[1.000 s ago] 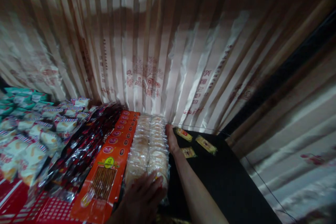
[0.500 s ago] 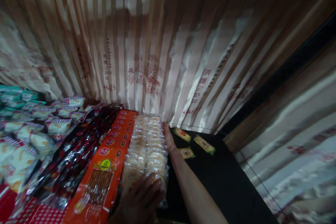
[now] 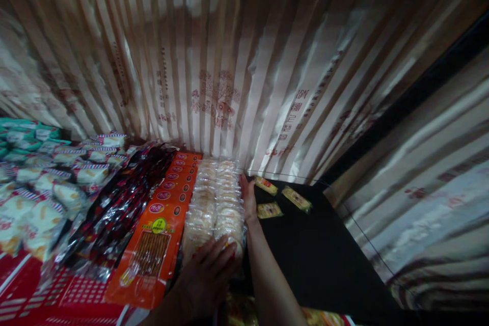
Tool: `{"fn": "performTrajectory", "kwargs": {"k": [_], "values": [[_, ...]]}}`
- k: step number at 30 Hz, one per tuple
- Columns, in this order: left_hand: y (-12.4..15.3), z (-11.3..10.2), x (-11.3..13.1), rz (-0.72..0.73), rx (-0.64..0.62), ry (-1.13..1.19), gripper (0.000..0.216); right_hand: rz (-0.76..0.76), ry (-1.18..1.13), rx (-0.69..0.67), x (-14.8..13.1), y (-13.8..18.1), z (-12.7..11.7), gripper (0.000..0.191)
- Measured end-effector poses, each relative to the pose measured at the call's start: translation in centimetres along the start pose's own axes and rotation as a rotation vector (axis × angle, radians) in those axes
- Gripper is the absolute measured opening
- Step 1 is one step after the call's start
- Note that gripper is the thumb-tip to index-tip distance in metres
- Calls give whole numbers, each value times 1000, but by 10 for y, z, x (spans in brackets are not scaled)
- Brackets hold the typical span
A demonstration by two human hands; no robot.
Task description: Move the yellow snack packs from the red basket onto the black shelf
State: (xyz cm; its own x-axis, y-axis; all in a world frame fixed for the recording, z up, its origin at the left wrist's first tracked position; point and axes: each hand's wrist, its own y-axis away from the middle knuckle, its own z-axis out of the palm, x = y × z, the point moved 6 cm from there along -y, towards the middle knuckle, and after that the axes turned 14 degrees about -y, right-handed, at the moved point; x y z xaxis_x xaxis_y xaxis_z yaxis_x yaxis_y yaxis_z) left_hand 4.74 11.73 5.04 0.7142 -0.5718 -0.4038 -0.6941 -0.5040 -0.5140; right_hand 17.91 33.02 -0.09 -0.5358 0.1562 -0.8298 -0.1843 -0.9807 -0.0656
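Observation:
Two rows of round, pale crackers in clear wrappers (image 3: 206, 198) stand packed side by side, reaching back to the curtain. My left hand (image 3: 210, 270) lies across their near end, its fingers stretched out and a little apart. Along the right side of the rows, near the far end, my right hand (image 3: 249, 197) rests with extended fingers, against or very close to the wrappers. Just left of the crackers is a row of orange snack packets (image 3: 162, 214), the front one with a window showing brown sticks.
Dark shiny packets (image 3: 118, 209) and white snack bags (image 3: 49, 214) fill the left, with green packets (image 3: 23, 135) behind. A red basket (image 3: 84, 290) is at the lower left. Small yellow packets (image 3: 296, 198) lie on the black surface (image 3: 321, 254). A pleated curtain (image 3: 214, 61) rises behind.
The view has tilted down slightly, so the goods sit higher and more of the red basket and yellow packages at the bottom edge show. Both hands stay at the crackers.

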Motion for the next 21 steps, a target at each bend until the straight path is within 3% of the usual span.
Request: {"fn": "performTrajectory", "kwargs": {"k": [16,21], "values": [[5,10,-2,20,-44,53,47,54,-210,47,7,4,5,75],[8,11,-3,21,-68,49,51,98,-371,113,3,14,15,66]]}}
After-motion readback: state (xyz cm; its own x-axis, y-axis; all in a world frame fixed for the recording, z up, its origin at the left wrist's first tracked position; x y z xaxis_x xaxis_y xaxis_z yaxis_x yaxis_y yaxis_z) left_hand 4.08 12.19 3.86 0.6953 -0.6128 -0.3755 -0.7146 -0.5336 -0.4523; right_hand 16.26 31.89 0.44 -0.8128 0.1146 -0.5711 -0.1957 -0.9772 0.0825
